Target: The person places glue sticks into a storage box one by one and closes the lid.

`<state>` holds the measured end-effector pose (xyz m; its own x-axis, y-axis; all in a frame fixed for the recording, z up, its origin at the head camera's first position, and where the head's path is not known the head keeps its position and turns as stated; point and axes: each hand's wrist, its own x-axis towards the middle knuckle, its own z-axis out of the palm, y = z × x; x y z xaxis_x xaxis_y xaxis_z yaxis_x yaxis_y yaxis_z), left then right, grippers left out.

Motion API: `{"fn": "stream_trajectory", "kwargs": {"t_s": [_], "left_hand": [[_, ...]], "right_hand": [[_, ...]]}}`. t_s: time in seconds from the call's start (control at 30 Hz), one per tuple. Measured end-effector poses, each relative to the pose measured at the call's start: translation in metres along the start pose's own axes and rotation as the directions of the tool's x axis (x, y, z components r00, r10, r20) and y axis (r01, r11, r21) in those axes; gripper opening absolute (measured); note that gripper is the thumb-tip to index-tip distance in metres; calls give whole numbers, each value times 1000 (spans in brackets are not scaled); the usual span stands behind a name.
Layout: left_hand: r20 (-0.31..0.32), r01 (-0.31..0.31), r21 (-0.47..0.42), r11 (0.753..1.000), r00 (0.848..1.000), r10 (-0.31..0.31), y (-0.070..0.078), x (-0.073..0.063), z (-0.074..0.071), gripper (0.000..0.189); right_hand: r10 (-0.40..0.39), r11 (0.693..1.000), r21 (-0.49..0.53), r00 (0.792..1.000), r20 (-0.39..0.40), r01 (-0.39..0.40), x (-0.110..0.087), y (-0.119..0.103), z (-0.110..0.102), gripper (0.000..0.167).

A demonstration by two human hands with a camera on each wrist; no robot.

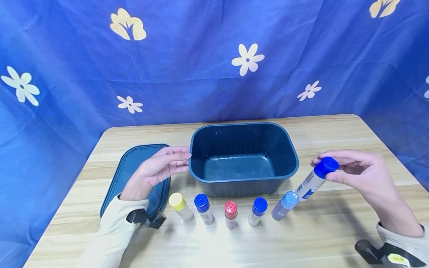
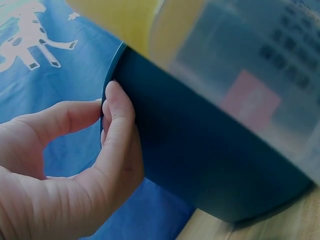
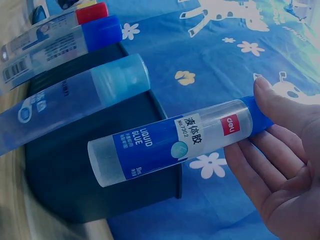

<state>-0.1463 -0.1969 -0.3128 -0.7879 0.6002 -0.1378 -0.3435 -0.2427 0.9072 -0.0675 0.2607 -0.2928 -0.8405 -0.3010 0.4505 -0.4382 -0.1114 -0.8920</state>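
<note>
Pinching the blue cap [image 1: 326,167], probably the surest hold, my right hand [image 1: 368,170] holds a tilted, likely light, smooth, stiff Deli liquid glue bottle [image 1: 311,184] just right of the dark bin [image 1: 246,189], whose rim [image 1: 245,180] my left hand [image 1: 159,168] pinches.

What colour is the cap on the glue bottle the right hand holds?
The cap is bright blue, clearest in the head view.

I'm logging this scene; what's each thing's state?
Bin: upright, uncovered
Lid: off the bin, lying flat
Yellow-capped bottle: standing, capped
Left blue-capped bottle: standing, capped
Red-capped bottle: standing, capped
Middle blue-capped bottle: standing, capped
Light-blue-capped bottle: standing, capped
Right blue-capped bottle: raised, capped
Left hand: pinching the bin
Right hand: holding the right blue-capped bottle
</note>
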Motion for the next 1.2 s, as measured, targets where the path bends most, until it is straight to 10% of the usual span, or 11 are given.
{"fn": "stream_trajectory", "kwargs": {"t_s": [1.2], "left_hand": [[14, -25, -18, 1000, 1000, 25, -6, 0, 2, 19]], "right_hand": [[-260, 940, 211, 963, -73, 269, 55, -21, 28, 34]]}}
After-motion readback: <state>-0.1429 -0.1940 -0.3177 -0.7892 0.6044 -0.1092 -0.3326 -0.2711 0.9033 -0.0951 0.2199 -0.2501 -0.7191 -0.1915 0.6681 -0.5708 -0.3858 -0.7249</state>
